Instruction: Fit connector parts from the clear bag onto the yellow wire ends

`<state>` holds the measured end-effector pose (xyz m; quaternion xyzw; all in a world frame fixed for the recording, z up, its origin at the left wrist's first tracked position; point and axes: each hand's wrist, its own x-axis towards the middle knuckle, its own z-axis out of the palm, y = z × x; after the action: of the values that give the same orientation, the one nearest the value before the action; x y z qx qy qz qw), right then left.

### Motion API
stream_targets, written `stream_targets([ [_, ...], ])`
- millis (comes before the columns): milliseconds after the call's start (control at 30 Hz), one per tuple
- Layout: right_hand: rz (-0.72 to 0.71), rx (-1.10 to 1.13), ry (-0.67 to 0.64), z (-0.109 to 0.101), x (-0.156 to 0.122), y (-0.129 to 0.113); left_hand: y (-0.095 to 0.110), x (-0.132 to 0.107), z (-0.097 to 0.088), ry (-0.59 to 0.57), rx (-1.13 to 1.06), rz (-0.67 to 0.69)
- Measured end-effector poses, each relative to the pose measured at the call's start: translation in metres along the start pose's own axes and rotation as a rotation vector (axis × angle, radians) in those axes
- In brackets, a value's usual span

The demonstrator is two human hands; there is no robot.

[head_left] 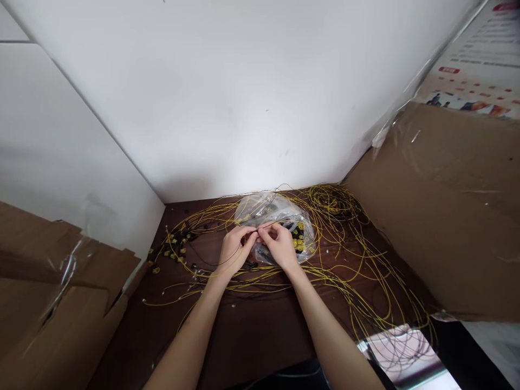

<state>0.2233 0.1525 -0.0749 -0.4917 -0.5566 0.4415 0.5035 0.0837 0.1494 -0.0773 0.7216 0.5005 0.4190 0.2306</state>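
Note:
My left hand (236, 246) and my right hand (279, 244) meet fingertip to fingertip in the middle of the table. Both are closed in a pinch on what looks like a thin black wire (197, 253), which loops out to the left of my left hand; its pinched end is too small to make out. Just behind and under my hands lies a clear plastic bag (260, 203) holding small yellow and black parts (299, 238). Long yellow wires (325, 276) run below my wrists.
At left lies a cluster of yellow-and-black wire ends (174, 246). A coil of yellow and black wires (331, 200) sits at back right, trailing toward the front right over a shiny sheet (402, 352). Cardboard (439, 211) and a white wall (252, 97) enclose the brown table (260, 330).

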Motion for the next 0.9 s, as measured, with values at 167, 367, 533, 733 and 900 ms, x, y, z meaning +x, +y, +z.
stream_targets([
  [167, -0.007, -0.004, -0.004, -0.0002, -0.0006, -0.0006, 0.0000, -0.0003, 0.0000, 0.000, 0.010, 0.010],
  [367, -0.009, -0.009, -0.001, 0.0004, -0.0019, -0.0017, 0.0028, 0.0002, -0.0014, -0.010, 0.008, 0.010],
  [533, -0.008, -0.008, 0.000, 0.0010, -0.0020, -0.0015, 0.0034, 0.0002, -0.0015, -0.015, 0.013, 0.011],
  [733, -0.014, -0.019, -0.004, 0.0010, -0.0018, -0.0014, 0.0022, 0.0003, -0.0012, -0.010, 0.026, 0.014],
  [900, -0.013, -0.008, -0.010, 0.0002, -0.0020, -0.0027, 0.0032, 0.0004, -0.0012, -0.015, 0.030, 0.017],
])
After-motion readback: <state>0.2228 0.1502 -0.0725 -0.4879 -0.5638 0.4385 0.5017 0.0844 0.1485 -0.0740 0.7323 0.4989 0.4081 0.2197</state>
